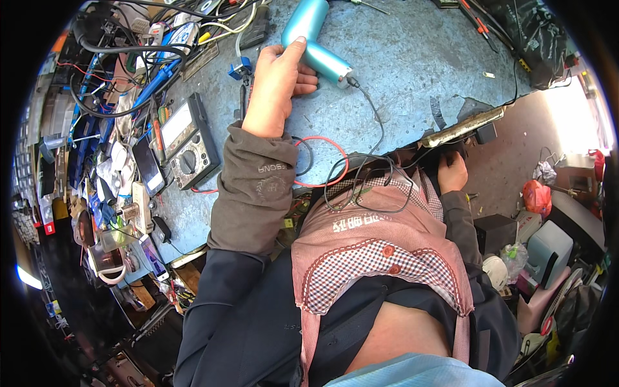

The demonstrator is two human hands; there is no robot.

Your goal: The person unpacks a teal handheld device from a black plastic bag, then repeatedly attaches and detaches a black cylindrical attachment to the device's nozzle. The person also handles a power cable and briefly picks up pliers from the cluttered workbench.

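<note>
A shiny teal hair dryer (306, 26) lies at the top middle of the workbench, its black cord trailing from the handle end toward me. My left hand (277, 80) grips it near the bend of the handle, the thumb over the top and the other fingers curled beside and partly behind it. Low at the bench's front edge, on the right, is my right hand (452, 173), closed, its fingertips lost in the dark below the edge. What it holds there, if anything, is hidden. Loops of the black cord (371, 158) cross my apron between the hands.
Left of my forearm stand an analog multimeter (187, 148) and a phone (148, 166). Tangled cables and tools (129, 77) heap along the bench's left side. A red test lead (345, 161) loops near the front edge (464, 126). Boxes and bags (535, 200) crowd the floor at right.
</note>
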